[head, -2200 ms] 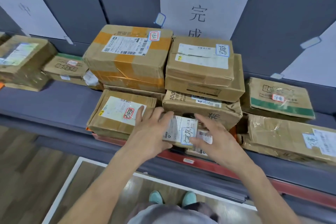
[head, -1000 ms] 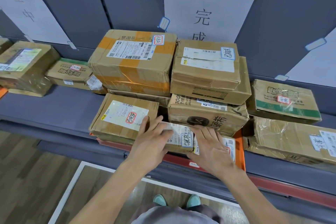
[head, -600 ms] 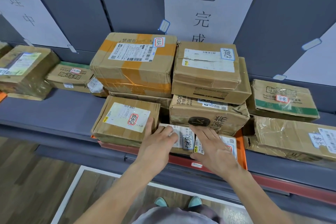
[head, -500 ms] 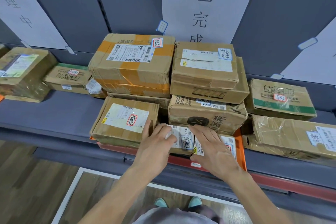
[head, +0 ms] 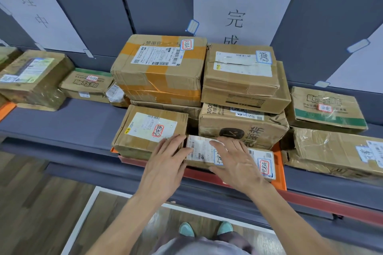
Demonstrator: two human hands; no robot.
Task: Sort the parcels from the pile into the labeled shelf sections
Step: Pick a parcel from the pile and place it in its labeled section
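The small parcel (head: pixel 199 149) lies at the front edge of the grey shelf (head: pixel 62 124), in the gap between a brown box (head: pixel 149 130) on its left and a flat parcel (head: pixel 262 161) on its right, just in front of a crumpled box (head: pixel 242 124) at the bottom of a stack. Whether it rests on the flat parcel or beside it cannot be told. The left hand (head: pixel 165 163) lies against the small parcel's left side, fingers straight and reaching onto the brown box; its grip is apart and clamps nothing. The right hand (head: pixel 238 161) lies flat on top of the small parcel, fingers spread and straight, grip likewise apart. An orange tray (head: pixel 280 180) shows under these parcels. On the wall behind the stack hangs a white sign (head: pixel 238 6) with dark characters.
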